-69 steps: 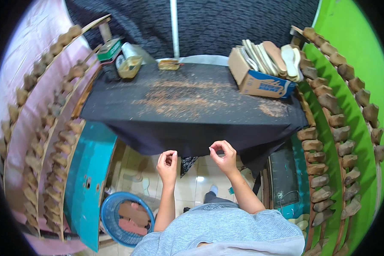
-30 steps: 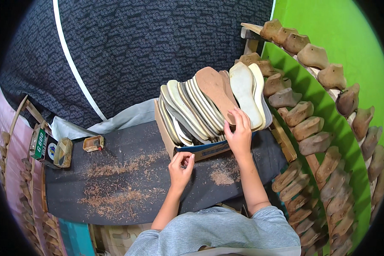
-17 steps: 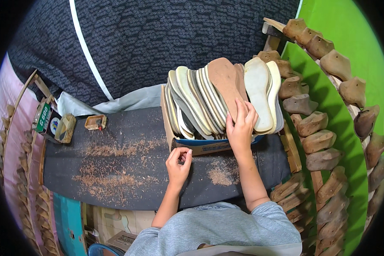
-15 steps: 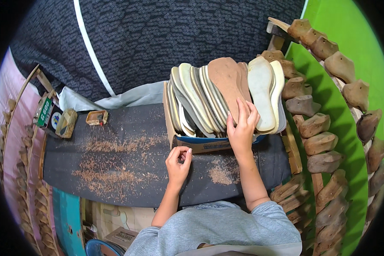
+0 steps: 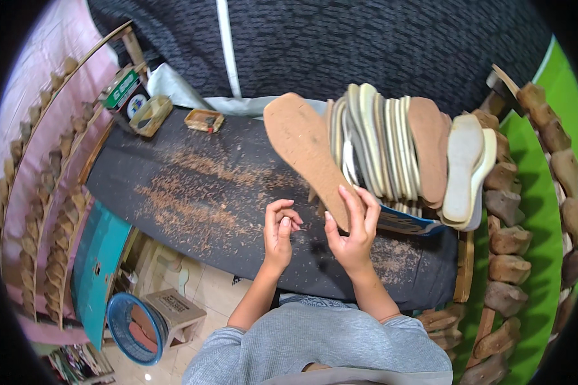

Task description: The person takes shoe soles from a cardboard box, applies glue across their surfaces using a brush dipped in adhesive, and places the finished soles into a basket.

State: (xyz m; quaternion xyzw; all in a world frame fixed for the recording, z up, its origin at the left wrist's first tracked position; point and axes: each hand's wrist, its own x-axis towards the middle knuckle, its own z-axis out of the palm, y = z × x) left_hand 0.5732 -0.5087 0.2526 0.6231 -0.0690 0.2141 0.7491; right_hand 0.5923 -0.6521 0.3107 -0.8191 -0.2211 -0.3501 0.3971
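Note:
My right hand (image 5: 352, 226) grips the lower end of a tan shoe insole (image 5: 305, 151) and holds it up over the black table (image 5: 173, 173), tilted to the upper left. My left hand (image 5: 279, 226) hovers just beside it with curled fingers, holding nothing that I can see. Behind the raised insole, a cardboard box (image 5: 410, 221) holds several more insoles (image 5: 392, 147) standing on edge.
Brown shavings (image 5: 192, 192) are scattered over the table. A small block (image 5: 203, 120) and a tin (image 5: 149, 116) sit at its far left. Racks of wooden shoe lasts stand at the right (image 5: 514, 244) and left (image 5: 35, 205). A blue basket (image 5: 133, 328) is on the floor.
My right hand has pulled one tan insole out of the box and brought it toward me. My left hand has risen beside it. The view has swung left.

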